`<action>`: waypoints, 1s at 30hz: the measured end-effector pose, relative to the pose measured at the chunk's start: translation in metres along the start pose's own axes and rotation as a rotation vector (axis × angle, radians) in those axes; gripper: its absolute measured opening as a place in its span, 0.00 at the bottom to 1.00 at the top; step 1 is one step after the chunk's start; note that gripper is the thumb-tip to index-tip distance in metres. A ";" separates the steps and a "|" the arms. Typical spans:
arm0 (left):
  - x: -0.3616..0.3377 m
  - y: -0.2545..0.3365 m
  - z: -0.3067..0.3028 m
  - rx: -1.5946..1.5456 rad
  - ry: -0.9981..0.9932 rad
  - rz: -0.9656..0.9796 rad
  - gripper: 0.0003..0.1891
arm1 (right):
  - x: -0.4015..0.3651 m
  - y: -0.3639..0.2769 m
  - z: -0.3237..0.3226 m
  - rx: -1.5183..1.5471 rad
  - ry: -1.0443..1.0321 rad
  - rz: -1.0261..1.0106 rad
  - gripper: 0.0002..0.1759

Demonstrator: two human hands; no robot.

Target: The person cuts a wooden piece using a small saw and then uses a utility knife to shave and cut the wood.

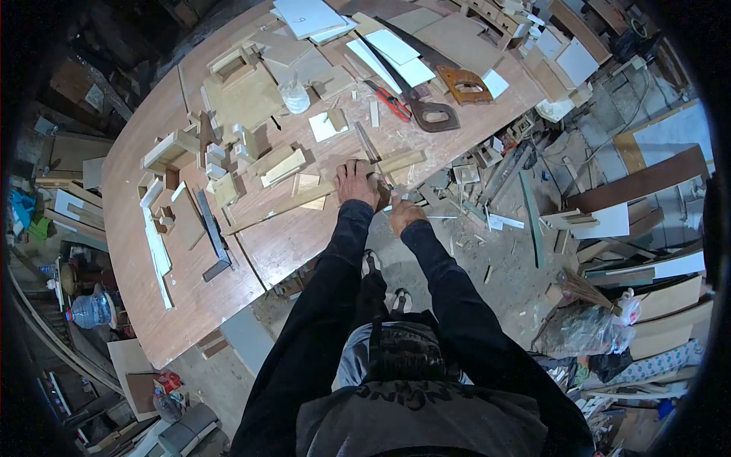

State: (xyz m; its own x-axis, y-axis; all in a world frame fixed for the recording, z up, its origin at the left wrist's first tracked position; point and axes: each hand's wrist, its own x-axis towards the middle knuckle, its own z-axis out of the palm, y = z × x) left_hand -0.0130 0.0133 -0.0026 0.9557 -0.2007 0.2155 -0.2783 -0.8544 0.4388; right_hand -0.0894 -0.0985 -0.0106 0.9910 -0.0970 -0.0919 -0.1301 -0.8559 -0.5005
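Observation:
My left hand (355, 185) presses down on a long wooden strip (282, 211), its fingers bent over the strip near the table edge. The strip lies across the table and continues to the right past my hand. Close by, my right hand (407, 218) is closed at the edge, around the handle end of what looks like a narrow saw (368, 143). Its thin blade points away from me across the strip. My fingers hide most of the handle. A small pale board (308, 190) lies under the strip, left of my left hand.
On the table (282, 251) lie two large handsaws with a dark handle (435, 116) and a brown handle (464, 85), red pliers-like tool (392, 101), a clear plastic container (295, 97), a try square (213, 240) and several wood pieces. Offcuts (502, 221) litter the floor at right.

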 end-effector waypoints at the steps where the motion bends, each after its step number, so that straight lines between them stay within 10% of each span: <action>1: 0.000 0.001 0.001 0.015 0.035 0.000 0.20 | 0.001 -0.001 -0.004 0.000 0.008 -0.002 0.28; 11: 0.002 -0.004 0.012 0.018 -0.015 -0.059 0.20 | -0.081 0.009 -0.029 0.060 -0.268 0.464 0.22; 14: 0.008 -0.009 0.023 0.066 0.075 -0.042 0.19 | -0.039 -0.003 -0.035 0.071 -0.165 0.123 0.21; 22: 0.003 0.001 0.007 0.050 0.051 -0.036 0.22 | -0.078 0.000 -0.044 0.050 -0.273 0.289 0.23; 30: 0.007 -0.004 0.009 0.054 0.048 -0.031 0.22 | -0.007 0.012 -0.001 -0.118 -0.210 0.027 0.19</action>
State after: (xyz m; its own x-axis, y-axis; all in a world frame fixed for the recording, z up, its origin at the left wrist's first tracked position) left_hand -0.0041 0.0108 -0.0105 0.9577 -0.1514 0.2447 -0.2416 -0.8848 0.3985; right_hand -0.0975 -0.1088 -0.0156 0.9578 -0.0231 -0.2866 -0.1394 -0.9090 -0.3927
